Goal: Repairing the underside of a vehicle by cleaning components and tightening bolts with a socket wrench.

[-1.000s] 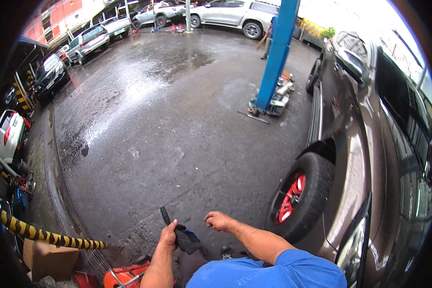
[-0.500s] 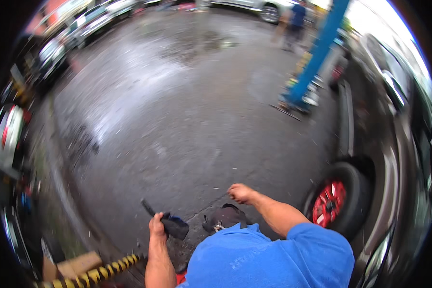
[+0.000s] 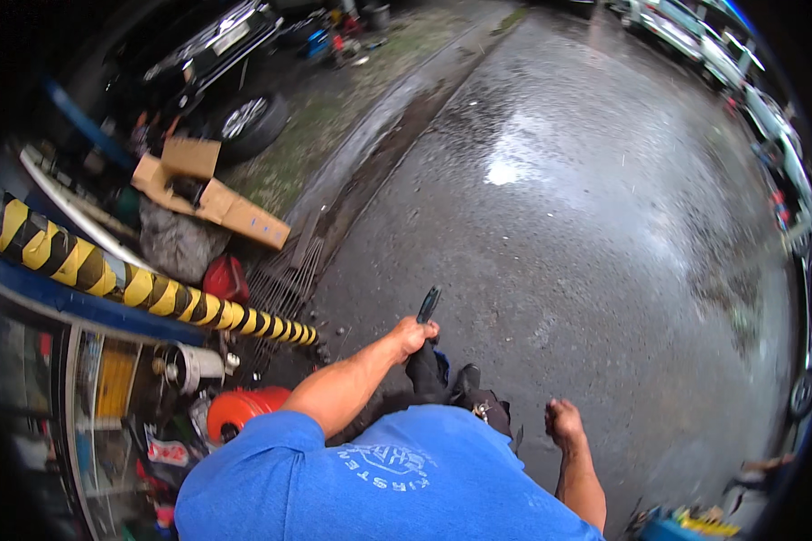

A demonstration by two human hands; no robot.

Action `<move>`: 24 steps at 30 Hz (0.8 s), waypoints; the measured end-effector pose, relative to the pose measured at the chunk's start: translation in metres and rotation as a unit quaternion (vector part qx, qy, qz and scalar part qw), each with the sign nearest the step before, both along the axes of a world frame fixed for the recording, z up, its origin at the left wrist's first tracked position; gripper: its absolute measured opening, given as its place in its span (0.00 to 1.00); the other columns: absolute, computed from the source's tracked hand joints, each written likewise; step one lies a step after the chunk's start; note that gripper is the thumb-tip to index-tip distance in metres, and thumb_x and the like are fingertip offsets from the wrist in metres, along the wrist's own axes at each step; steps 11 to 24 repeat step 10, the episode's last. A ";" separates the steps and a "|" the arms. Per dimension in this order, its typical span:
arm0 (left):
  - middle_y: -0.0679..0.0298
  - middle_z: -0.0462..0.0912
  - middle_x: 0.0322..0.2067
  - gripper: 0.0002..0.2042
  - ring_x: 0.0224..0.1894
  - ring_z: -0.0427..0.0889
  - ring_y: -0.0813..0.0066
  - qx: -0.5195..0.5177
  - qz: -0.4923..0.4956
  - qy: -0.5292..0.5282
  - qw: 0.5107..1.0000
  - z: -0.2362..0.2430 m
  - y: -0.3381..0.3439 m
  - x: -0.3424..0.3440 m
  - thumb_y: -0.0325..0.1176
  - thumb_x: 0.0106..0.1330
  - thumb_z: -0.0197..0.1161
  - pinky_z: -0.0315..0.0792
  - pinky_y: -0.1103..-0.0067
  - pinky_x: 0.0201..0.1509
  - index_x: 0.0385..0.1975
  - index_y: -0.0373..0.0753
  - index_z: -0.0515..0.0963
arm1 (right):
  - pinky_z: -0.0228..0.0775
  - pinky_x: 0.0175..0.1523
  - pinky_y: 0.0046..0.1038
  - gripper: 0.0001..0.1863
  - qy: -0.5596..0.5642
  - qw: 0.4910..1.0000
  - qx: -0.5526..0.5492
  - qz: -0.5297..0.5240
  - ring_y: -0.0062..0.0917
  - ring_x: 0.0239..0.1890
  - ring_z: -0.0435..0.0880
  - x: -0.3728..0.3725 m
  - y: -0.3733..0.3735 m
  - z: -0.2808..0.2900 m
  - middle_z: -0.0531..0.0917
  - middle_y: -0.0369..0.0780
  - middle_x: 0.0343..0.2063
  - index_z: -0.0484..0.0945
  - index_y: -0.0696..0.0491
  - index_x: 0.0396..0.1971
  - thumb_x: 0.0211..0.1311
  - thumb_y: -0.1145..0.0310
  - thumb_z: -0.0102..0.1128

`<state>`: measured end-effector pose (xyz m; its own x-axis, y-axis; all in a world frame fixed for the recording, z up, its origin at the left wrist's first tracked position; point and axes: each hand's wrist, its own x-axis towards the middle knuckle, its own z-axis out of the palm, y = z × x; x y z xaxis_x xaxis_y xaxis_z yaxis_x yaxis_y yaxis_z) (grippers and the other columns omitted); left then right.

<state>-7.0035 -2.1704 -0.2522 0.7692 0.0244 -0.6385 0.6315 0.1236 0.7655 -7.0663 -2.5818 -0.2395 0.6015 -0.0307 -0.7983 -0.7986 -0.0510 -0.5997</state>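
Observation:
My left hand (image 3: 412, 339) is closed around a dark tool (image 3: 429, 304), held in front of my body. Its narrow end sticks up past my fist. A bulkier black part with a blue edge seems to hang below the hand; its exact kind cannot be made out. Off to the right, my right hand (image 3: 564, 422) is curled into a fist at waist height. Whatever it may hold is hidden by the fingers. Below, between the hands, my dark trousers and a shoe (image 3: 467, 377) show on the wet ground (image 3: 514, 298).
A yellow-and-black striped post (image 3: 180, 302) slants in from the left. Near it are a metal grate (image 3: 280, 288), a red jerrycan (image 3: 226, 278), an opened cardboard box (image 3: 235, 212), a loose wheel (image 3: 251, 124) and an orange round object (image 3: 242, 410). Parked cars line the far right.
My view has swung left, from the car with the red wheel to the striped post and box. The tool stays in my left hand. My right hand has dropped; its thin dark strand no longer shows.

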 end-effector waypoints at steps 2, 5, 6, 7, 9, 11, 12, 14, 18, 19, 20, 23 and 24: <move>0.69 0.77 0.27 0.05 0.31 0.74 0.77 0.025 -0.014 -0.031 0.999 0.016 0.010 0.044 0.29 0.55 0.61 0.69 0.78 0.37 0.30 0.37 0.79 | 0.52 0.16 0.25 0.11 -0.047 0.994 -0.001 0.100 0.18 0.12 0.62 0.086 0.017 -0.002 0.67 0.32 0.13 0.69 0.50 0.23 0.65 0.62 0.51; 0.69 0.77 0.28 0.06 0.32 0.74 0.78 -0.013 0.033 -0.034 0.999 0.032 0.040 0.089 0.30 0.54 0.61 0.69 0.79 0.39 0.30 0.37 0.79 | 0.53 0.18 0.23 0.10 -0.073 0.981 0.011 0.180 0.17 0.13 0.61 0.213 0.099 0.033 0.67 0.30 0.14 0.70 0.51 0.25 0.64 0.64 0.52; 0.68 0.77 0.28 0.07 0.32 0.74 0.78 -0.021 0.049 -0.055 0.997 0.034 0.051 0.105 0.30 0.53 0.61 0.69 0.79 0.40 0.30 0.37 0.79 | 0.53 0.18 0.23 0.09 -0.073 0.979 0.052 0.181 0.17 0.14 0.61 0.250 0.126 0.039 0.67 0.30 0.14 0.71 0.52 0.26 0.64 0.65 0.52; 0.68 0.77 0.27 0.07 0.33 0.75 0.77 -0.027 0.066 -0.081 0.994 0.033 0.064 0.123 0.31 0.53 0.61 0.69 0.79 0.41 0.30 0.36 0.79 | 0.53 0.18 0.23 0.09 -0.072 0.976 0.053 0.197 0.17 0.14 0.61 0.283 0.151 0.040 0.67 0.30 0.14 0.71 0.52 0.26 0.64 0.65 0.52; 0.66 0.79 0.30 0.09 0.36 0.76 0.76 -0.005 0.067 -0.118 0.991 0.014 0.094 0.156 0.31 0.51 0.62 0.69 0.77 0.44 0.31 0.37 0.80 | 0.54 0.20 0.20 0.08 -0.068 0.965 0.140 0.211 0.15 0.16 0.63 0.350 0.208 0.034 0.68 0.30 0.16 0.72 0.54 0.30 0.63 0.65 0.54; 0.65 0.80 0.32 0.09 0.38 0.77 0.75 -0.001 0.064 -0.140 0.988 0.009 0.112 0.171 0.31 0.51 0.62 0.69 0.76 0.46 0.32 0.37 0.80 | 0.55 0.20 0.21 0.09 -0.062 0.964 0.144 0.213 0.16 0.16 0.64 0.376 0.239 0.028 0.69 0.31 0.17 0.72 0.55 0.32 0.62 0.65 0.55; 0.65 0.80 0.32 0.09 0.38 0.77 0.75 -0.001 0.064 -0.140 0.988 0.009 0.112 0.171 0.31 0.51 0.62 0.69 0.76 0.46 0.32 0.37 0.80 | 0.55 0.20 0.21 0.09 -0.062 0.964 0.144 0.213 0.16 0.16 0.64 0.376 0.239 0.028 0.69 0.31 0.17 0.72 0.55 0.32 0.62 0.65 0.55; 0.65 0.80 0.32 0.09 0.38 0.77 0.75 -0.001 0.064 -0.140 0.988 0.009 0.112 0.171 0.31 0.51 0.62 0.69 0.76 0.46 0.32 0.37 0.80 | 0.55 0.20 0.21 0.09 -0.062 0.964 0.144 0.213 0.16 0.16 0.64 0.376 0.239 0.028 0.69 0.31 0.17 0.72 0.55 0.32 0.62 0.65 0.55; 0.65 0.80 0.32 0.09 0.38 0.77 0.75 -0.001 0.064 -0.140 0.988 0.009 0.112 0.171 0.31 0.51 0.62 0.69 0.76 0.46 0.32 0.37 0.80 | 0.55 0.20 0.21 0.09 -0.062 0.964 0.144 0.213 0.16 0.16 0.64 0.376 0.239 0.028 0.69 0.31 0.17 0.72 0.55 0.32 0.62 0.65 0.55; 0.65 0.80 0.32 0.09 0.38 0.77 0.75 -0.001 0.064 -0.140 0.988 0.009 0.112 0.171 0.31 0.51 0.62 0.69 0.76 0.46 0.32 0.37 0.80 | 0.55 0.20 0.21 0.09 -0.062 0.964 0.144 0.213 0.16 0.16 0.64 0.376 0.239 0.028 0.69 0.31 0.17 0.72 0.55 0.32 0.62 0.65 0.55; 0.65 0.80 0.32 0.09 0.38 0.77 0.75 -0.001 0.064 -0.140 0.988 0.009 0.112 0.171 0.31 0.51 0.62 0.69 0.76 0.46 0.32 0.37 0.80 | 0.55 0.20 0.21 0.09 -0.062 0.964 0.144 0.213 0.16 0.16 0.64 0.376 0.239 0.028 0.69 0.31 0.17 0.72 0.55 0.32 0.62 0.65 0.55; 0.65 0.80 0.32 0.09 0.38 0.77 0.75 -0.001 0.064 -0.140 0.988 0.009 0.112 0.171 0.31 0.51 0.62 0.69 0.76 0.46 0.32 0.37 0.80 | 0.55 0.20 0.21 0.09 -0.062 0.964 0.144 0.213 0.16 0.16 0.64 0.376 0.239 0.028 0.69 0.31 0.17 0.72 0.55 0.32 0.62 0.65 0.55; 0.65 0.80 0.32 0.09 0.38 0.77 0.75 -0.001 0.064 -0.140 0.988 0.009 0.112 0.171 0.31 0.51 0.62 0.69 0.76 0.46 0.32 0.37 0.80 | 0.55 0.20 0.21 0.09 -0.062 0.964 0.144 0.213 0.16 0.16 0.64 0.376 0.239 0.028 0.69 0.31 0.17 0.72 0.55 0.32 0.62 0.65 0.55</move>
